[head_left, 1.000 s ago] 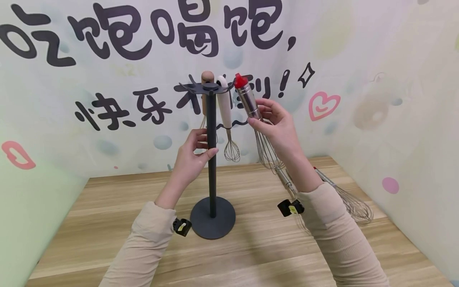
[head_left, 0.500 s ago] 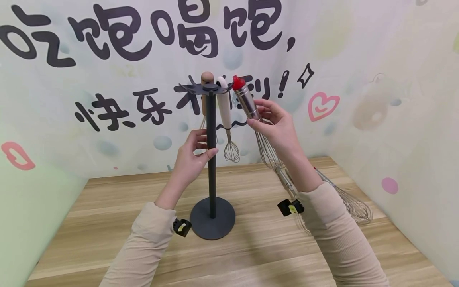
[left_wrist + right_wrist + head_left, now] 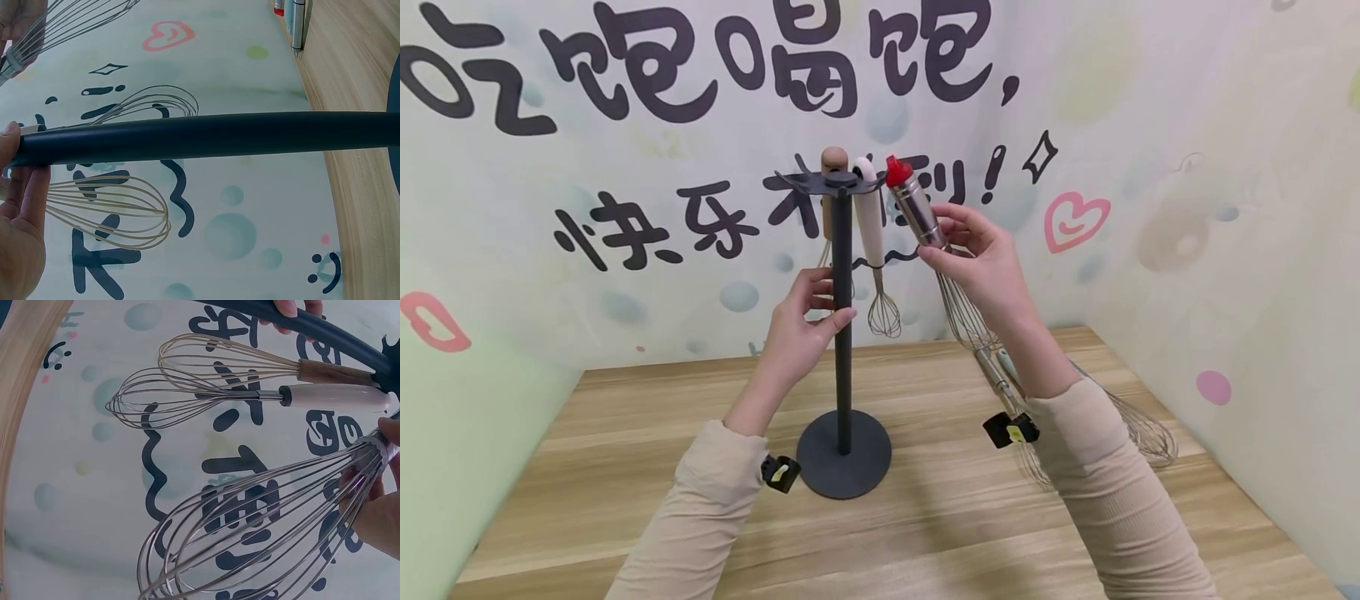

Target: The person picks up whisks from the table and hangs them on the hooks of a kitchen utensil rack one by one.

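In the head view my left hand [image 3: 801, 325] grips the black pole [image 3: 843, 375] of an upright utensil stand, its thumb across the front. My right hand [image 3: 985, 267] holds a steel whisk [image 3: 916, 208] with a red cap between thumb and fingers. This whisk tilts, red end up at the right tip of the hook ring [image 3: 841, 182]; whether it is on a hook I cannot tell. A wooden-handled whisk [image 3: 334, 373] and a white-handled whisk [image 3: 337, 398] hang from the stand. In the right wrist view the held whisk's wires [image 3: 250, 512] spread below my fingers.
On the wooden table [image 3: 647, 467], right of the stand's round base [image 3: 844, 479], lie a silver-handled whisk [image 3: 995, 372], a teal-handled utensil [image 3: 1006, 362] and a large wire whisk [image 3: 1142, 429], partly behind my right arm. A printed wall rises behind the table.
The red-capped whisk has shifted slightly left towards the stand, and its wires now hang a little further right. My left hand stays on the pole.
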The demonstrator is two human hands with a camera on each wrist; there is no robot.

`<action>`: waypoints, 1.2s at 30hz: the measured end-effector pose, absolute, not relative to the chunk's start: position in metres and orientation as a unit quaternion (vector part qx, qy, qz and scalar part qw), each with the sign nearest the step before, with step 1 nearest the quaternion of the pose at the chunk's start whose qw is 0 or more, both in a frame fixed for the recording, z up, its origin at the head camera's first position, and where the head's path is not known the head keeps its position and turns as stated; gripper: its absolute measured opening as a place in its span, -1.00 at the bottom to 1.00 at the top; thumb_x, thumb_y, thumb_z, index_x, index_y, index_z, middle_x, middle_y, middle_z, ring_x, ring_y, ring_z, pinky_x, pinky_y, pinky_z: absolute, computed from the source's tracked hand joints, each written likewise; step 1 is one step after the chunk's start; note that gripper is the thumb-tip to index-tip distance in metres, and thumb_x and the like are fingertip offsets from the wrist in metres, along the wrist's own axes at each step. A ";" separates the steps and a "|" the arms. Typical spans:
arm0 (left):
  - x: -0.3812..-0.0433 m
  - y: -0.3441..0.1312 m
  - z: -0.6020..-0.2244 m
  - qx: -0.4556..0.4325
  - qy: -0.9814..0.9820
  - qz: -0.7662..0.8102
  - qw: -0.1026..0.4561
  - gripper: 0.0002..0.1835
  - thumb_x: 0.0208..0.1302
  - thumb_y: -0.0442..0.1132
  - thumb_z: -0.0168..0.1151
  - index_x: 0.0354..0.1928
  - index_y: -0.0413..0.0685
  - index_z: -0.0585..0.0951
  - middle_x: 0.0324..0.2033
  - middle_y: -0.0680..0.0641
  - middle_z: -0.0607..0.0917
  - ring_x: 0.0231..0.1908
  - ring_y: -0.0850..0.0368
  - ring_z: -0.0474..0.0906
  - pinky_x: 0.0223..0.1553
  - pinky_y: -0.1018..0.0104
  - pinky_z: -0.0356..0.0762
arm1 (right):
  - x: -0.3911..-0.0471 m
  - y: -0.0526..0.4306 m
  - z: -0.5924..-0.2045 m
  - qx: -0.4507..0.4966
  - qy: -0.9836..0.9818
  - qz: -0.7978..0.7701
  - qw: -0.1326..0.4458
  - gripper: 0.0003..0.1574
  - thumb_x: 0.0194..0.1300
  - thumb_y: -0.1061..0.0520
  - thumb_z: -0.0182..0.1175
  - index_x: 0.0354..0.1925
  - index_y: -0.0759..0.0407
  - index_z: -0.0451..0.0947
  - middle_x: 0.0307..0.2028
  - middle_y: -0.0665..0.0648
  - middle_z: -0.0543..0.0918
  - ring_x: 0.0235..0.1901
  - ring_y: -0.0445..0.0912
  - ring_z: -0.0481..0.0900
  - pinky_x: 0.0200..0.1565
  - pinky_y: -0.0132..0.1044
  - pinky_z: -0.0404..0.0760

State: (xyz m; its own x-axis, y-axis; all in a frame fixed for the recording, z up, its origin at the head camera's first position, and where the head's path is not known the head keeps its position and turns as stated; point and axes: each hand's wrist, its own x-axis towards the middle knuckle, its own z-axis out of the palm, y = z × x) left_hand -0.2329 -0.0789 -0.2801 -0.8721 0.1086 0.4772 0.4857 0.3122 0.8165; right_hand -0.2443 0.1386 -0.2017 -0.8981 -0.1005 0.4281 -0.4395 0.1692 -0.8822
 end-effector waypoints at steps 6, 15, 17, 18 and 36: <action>-0.232 -0.079 -0.280 -0.184 -0.794 -0.555 0.167 -0.45 0.22 -0.31 0.29 0.23 -0.14 0.35 0.00 -0.25 0.58 -0.03 -0.14 0.57 -0.01 0.03 0.60 | -0.242 0.140 -0.200 0.180 -0.761 0.609 0.132 -0.41 0.18 0.36 0.24 0.19 0.24 0.42 -0.21 -0.02 0.49 -0.12 -0.17 0.50 -0.14 -0.48 0.56; -0.232 -0.079 -0.279 -0.187 -0.793 -0.556 0.167 -0.45 0.22 -0.31 0.29 0.23 -0.15 0.34 0.03 -0.23 0.57 -0.02 -0.13 0.56 0.00 0.03 0.60 | -0.241 0.142 -0.197 0.190 -0.777 0.585 0.135 -0.43 0.16 0.35 0.27 0.16 0.17 0.50 -0.21 0.01 0.51 -0.16 -0.16 0.49 -0.13 -0.48 0.56; -0.232 -0.079 -0.279 -0.186 -0.793 -0.556 0.166 -0.45 0.22 -0.31 0.29 0.23 -0.15 0.34 0.02 -0.24 0.57 -0.02 -0.14 0.57 0.00 0.02 0.60 | -0.241 0.141 -0.199 0.197 -0.782 0.577 0.131 -0.43 0.15 0.35 0.28 0.15 0.17 0.51 -0.20 0.02 0.53 -0.16 -0.16 0.49 -0.11 -0.48 0.56; -0.232 -0.079 -0.279 -0.186 -0.793 -0.556 0.165 -0.45 0.22 -0.31 0.29 0.23 -0.15 0.34 0.02 -0.24 0.57 -0.02 -0.14 0.57 0.00 0.02 0.60 | -0.241 0.140 -0.199 0.200 -0.784 0.573 0.129 -0.43 0.14 0.35 0.29 0.15 0.17 0.51 -0.20 0.03 0.53 -0.17 -0.16 0.50 -0.11 -0.48 0.56; -0.231 -0.080 -0.280 -0.190 -0.793 -0.554 0.165 -0.45 0.22 -0.32 0.29 0.23 -0.17 0.34 0.01 -0.27 0.58 0.00 -0.16 0.56 0.03 -0.01 0.57 | -0.241 0.125 -0.216 0.188 -0.769 0.608 0.063 -0.39 0.18 0.28 0.27 0.21 0.12 0.41 -0.04 0.11 0.52 -0.03 -0.08 0.52 -0.02 -0.32 0.55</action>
